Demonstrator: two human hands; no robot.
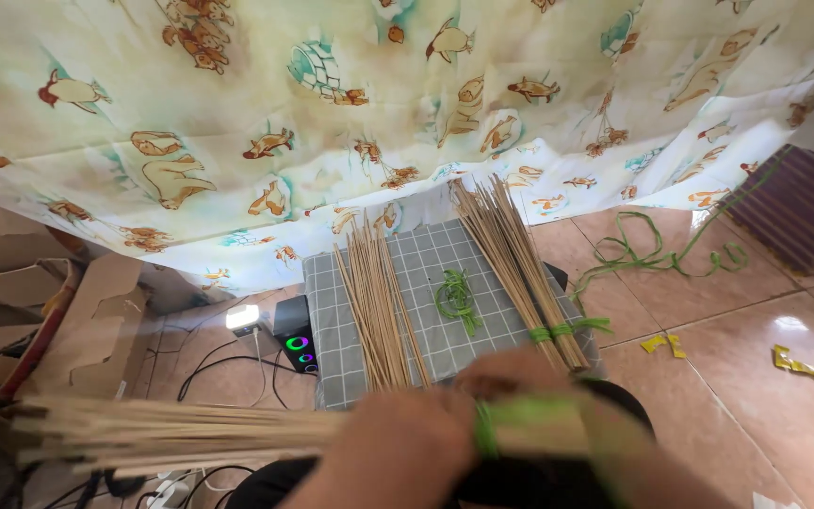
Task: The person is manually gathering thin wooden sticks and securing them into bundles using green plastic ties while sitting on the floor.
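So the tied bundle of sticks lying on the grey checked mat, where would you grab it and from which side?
Probably at the near end of the tied bundle, right at its green band, coming from above. There the sticks are cinched tight, while the far end fans out loosely over the mat, so fingers wrapped around the band should keep the sticks together.

A pale curtain (407,104) printed with penguins, bears and igloos hangs across the back, its hem reaching down to the floor (765,377) of glossy reddish-brown tiles. A grey checked cloth (431,269) covers a low stand before it, with black cables (228,363) and a small glowing device (296,344) to its left. Torn cardboard (96,320) lies at the far left; a dark ribbed mat (803,207) sits at right.
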